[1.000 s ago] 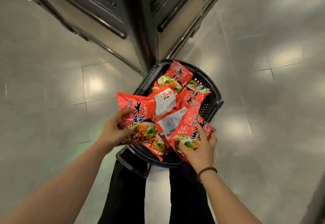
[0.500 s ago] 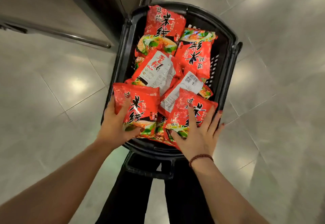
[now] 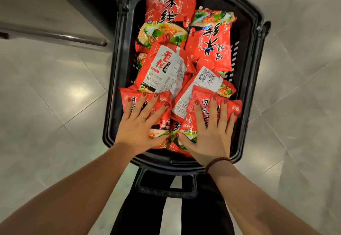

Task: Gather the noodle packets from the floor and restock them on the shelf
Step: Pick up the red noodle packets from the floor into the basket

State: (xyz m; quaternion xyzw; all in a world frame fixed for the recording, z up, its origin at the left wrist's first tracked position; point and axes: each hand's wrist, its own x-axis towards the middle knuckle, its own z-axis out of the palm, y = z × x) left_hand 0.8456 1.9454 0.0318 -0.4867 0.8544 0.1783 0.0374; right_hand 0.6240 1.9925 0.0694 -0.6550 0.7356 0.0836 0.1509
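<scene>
Several red noodle packets (image 3: 170, 4) heaped inside black basket (image 3: 114, 87) on tiled floor (image 3: 55, 96), none visible loose on the tiles. Left hand (image 3: 142, 124) and right hand (image 3: 212, 133) flat, fingers spread, pressing the nearest two packets, clasping nothing. Gathering seemingly done; shelving all ahead, judging by this head view.

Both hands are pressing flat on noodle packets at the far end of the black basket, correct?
Not quite. The head view shows the left hand and right hand pressing flat on noodle packets at the near end of the black basket, not the far end.
</scene>
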